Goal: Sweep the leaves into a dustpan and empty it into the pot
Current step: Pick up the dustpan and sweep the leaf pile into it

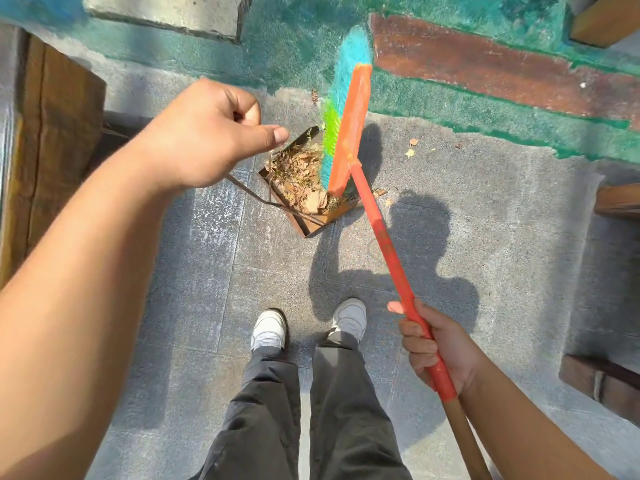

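Note:
A rusty metal dustpan [313, 224] stands on the grey paving ahead of my feet, holding a heap of dry brown leaves [300, 174]. Its thin wire handle [250, 192] rises toward my left hand [204, 133], which is closed on the handle's top; the grip itself is hidden under my fist. My right hand [437, 351] grips the orange stick of a broom [349, 128]. The broom's orange head with blue and green bristles rests at the dustpan's mouth, against the leaves. A few loose leaves [411, 147] lie on the ground to the right of the broom. No pot is in view.
Green and brown painted ground [485, 64] runs across the far side. A brown wooden box [52, 126] stands at the left. Wooden planter edges [616, 202] line the right side. My two white shoes [308, 327] stand on the paving just behind the dustpan.

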Demonstrator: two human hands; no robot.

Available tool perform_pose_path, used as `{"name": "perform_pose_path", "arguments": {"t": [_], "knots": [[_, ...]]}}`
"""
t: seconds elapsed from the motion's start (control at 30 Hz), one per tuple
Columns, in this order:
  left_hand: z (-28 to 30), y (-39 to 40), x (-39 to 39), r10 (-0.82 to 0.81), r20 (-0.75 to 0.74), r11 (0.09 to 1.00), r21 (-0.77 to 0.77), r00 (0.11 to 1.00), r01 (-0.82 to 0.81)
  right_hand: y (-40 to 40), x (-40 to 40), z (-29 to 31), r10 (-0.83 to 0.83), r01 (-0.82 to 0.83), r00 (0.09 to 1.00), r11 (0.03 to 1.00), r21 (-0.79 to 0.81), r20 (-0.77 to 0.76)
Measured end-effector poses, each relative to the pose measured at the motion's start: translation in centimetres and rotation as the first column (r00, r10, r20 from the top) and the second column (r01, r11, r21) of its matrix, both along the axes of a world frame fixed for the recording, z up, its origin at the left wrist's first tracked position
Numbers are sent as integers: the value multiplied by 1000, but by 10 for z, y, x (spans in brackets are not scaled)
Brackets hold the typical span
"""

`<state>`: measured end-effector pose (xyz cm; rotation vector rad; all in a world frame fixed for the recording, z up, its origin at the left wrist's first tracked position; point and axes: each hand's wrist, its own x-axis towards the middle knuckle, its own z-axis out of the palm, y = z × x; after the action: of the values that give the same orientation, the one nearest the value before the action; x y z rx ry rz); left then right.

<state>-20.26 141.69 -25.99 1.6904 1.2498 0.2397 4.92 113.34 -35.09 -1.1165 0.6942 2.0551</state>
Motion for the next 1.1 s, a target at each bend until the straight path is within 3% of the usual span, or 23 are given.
{"name": "perform_pose_path", "arguments": {"t": [0.07, 0.2, 0.37, 0.5, 0.63, 0.73, 0.93, 1.1], "knots": [[0, 0, 0, -1, 0, 1000, 6, 1000, 1, 2, 0, 1, 26, -26, 1000, 1000, 6, 10], [0, 0, 0, 4, 2, 1000, 17, 1000, -4, 10, -3, 5, 308, -326, 896, 945, 2, 321], [1, 1, 1, -10, 0, 999, 33, 1000, 10, 13, -2, 6, 328, -352, 863, 936, -10, 384], [1, 1, 0, -7, 0, 1000, 18, 1000, 7, 23, 4, 5, 430, -477, 724, 877, -59, 539], [1, 2, 0, 6, 11, 1000, -19, 1000, -6, 33, 13, 2, 439, -486, 663, 869, -97, 607], [2, 1, 0, 5, 8, 1000, -11, 1000, -5, 40, 24, -5, 478, -548, 511, 822, -157, 714], [4, 0, 0, -5, -27, 999, 40, 1000, 7, 93, 58, -35, 470, -567, 416, 803, -182, 779], [0, 0, -2, 2, -21, 999, 38, 1000, -2, 160, 74, -71, 509, -656, 191, 702, -277, 839]]}}
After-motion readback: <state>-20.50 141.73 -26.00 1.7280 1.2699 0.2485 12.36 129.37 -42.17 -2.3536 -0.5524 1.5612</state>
